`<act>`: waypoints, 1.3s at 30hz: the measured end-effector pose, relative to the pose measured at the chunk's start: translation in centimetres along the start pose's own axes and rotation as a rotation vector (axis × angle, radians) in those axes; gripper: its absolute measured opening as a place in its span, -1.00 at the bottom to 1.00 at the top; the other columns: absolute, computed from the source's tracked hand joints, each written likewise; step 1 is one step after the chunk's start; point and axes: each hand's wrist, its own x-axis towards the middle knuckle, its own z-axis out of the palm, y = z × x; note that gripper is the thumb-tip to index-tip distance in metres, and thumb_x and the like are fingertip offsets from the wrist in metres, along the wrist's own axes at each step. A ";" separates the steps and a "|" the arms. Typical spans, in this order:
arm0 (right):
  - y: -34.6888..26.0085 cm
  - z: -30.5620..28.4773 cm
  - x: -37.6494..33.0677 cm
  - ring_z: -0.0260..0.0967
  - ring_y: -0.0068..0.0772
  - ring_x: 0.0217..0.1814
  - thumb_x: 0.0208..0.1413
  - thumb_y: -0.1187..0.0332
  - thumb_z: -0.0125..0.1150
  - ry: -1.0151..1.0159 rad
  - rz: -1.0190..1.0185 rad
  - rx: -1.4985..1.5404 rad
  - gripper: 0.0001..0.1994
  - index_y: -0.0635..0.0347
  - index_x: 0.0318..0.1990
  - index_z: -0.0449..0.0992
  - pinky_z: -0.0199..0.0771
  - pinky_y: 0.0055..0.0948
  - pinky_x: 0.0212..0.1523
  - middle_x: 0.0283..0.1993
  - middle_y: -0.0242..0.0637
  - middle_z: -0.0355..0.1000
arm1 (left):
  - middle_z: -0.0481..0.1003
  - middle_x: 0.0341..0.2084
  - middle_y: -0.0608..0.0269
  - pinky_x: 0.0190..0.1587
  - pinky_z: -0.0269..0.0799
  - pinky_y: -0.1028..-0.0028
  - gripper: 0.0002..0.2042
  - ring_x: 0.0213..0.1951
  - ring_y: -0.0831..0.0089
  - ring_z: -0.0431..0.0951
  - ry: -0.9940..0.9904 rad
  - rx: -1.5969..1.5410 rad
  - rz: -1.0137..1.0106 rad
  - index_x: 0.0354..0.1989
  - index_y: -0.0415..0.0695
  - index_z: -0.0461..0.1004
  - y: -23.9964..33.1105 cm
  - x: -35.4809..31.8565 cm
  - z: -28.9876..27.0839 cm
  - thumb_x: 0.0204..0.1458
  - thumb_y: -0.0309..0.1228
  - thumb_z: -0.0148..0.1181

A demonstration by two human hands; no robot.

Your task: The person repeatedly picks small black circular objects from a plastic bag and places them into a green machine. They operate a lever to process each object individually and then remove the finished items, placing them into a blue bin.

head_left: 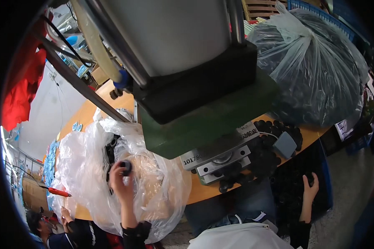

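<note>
My left hand [122, 186] grips a small black ring-shaped part [126, 167] between fingertips and thumb, above a large clear plastic bag [87, 166] holding more black parts [111, 151]. Over the dark blue crate's right side, my right hand [309, 191] has thumb and finger curled around a small dark round part [310, 178]. Between my hands, on the table, sits a metal fixture [223, 159] under the green plate [207, 120] of a press [178, 37]. Many black round parts [264, 159] lie heaped beside the fixture.
A blue-grey box with a cable [284, 145] rests on the heap. At the back right stands a full, tied plastic bag [311, 70]. The blue crate [327, 182] sits below the table edge. Another person [58, 232] works at lower left, near a hanging red-handled tool [59, 192].
</note>
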 end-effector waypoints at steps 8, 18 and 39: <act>-0.2 2.3 -1.1 0.33 -0.15 -0.01 -0.08 0.28 0.31 -0.128 0.012 -0.055 -0.54 0.39 -0.05 0.40 0.26 -0.34 0.01 -0.06 0.02 0.39 | 0.40 -0.17 0.15 -0.06 0.34 0.50 -0.52 -0.11 0.46 0.42 -0.277 -0.752 -0.172 -0.04 -0.30 0.29 15.3 -2.4 13.4 -0.19 -0.61 0.32; 7.2 2.5 -3.4 0.29 -0.02 0.09 -0.17 0.19 0.35 -0.331 0.253 -0.293 -0.39 0.43 0.00 0.35 0.24 -0.28 0.10 0.01 0.11 0.34 | 0.52 -0.37 0.24 -0.31 0.40 0.54 -0.75 -0.38 0.53 0.49 -0.392 -0.694 -0.294 -0.29 -0.31 0.47 18.1 -0.1 14.5 -0.13 -0.46 0.32; -14.7 9.9 4.2 -0.03 -0.17 0.34 0.20 0.11 -0.12 -0.408 -0.690 -0.575 -0.48 0.35 0.16 0.20 -0.23 -0.08 0.33 0.26 -0.12 0.11 | 0.42 -0.04 0.08 -0.04 0.34 0.40 -0.43 0.01 0.32 0.42 -0.247 -0.329 -0.120 0.00 -0.22 0.35 12.7 -2.4 7.8 -0.26 -0.42 0.41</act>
